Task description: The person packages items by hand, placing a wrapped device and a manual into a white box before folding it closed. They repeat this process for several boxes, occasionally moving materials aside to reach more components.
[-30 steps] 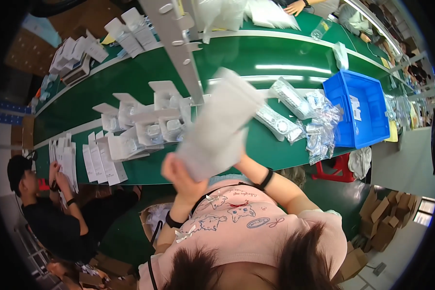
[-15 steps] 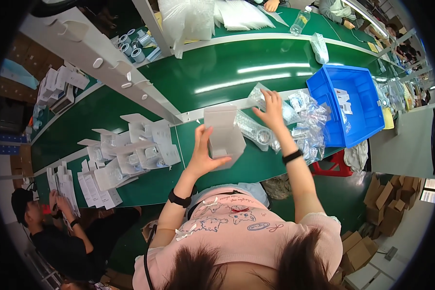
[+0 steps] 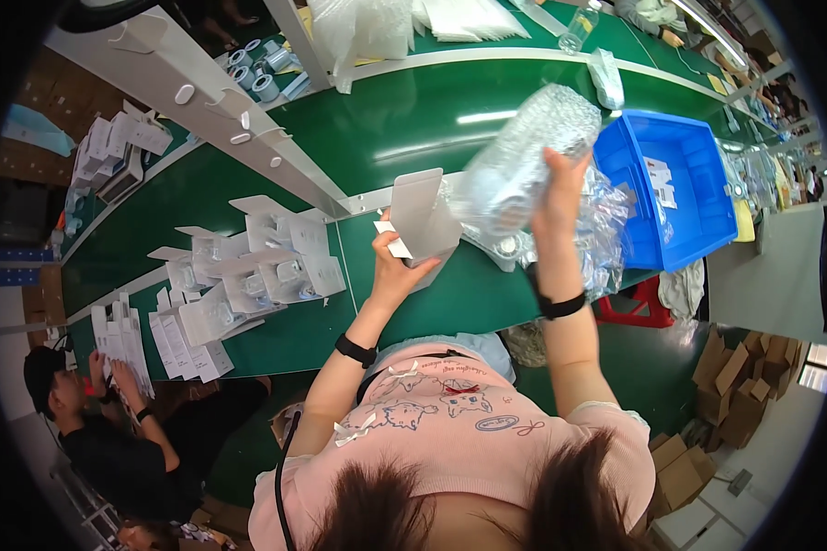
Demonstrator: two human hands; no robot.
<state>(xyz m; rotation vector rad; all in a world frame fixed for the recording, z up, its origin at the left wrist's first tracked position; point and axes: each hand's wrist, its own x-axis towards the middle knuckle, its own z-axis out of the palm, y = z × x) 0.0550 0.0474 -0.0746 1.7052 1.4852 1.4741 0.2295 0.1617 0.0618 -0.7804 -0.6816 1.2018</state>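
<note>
My left hand (image 3: 397, 268) grips a white cardboard box (image 3: 429, 225) with its top flaps standing up, on the green table's near part. My right hand (image 3: 560, 188) is closed around a bubble-wrapped item (image 3: 533, 151), raised to the right of the box's opening. The wrap is partly smeared by motion, and what lies inside it cannot be made out. Under and behind that hand, another bubble-wrapped item (image 3: 504, 250) lies on the table. Beside my right wrist sits a heap of clear plastic bags (image 3: 606, 243).
A blue bin (image 3: 685, 241) stands at the right. Several open white boxes (image 3: 266, 275) with contents are grouped at the left, near folded cartons (image 3: 188, 349). A person in black (image 3: 110, 459) handles flat cartons at far left. A grey post (image 3: 239, 119) rises behind the table.
My right hand has picked up a bubble-wrapped item and lifted it toward the box. My left hand still holds the box, which has shifted slightly and tilted.
</note>
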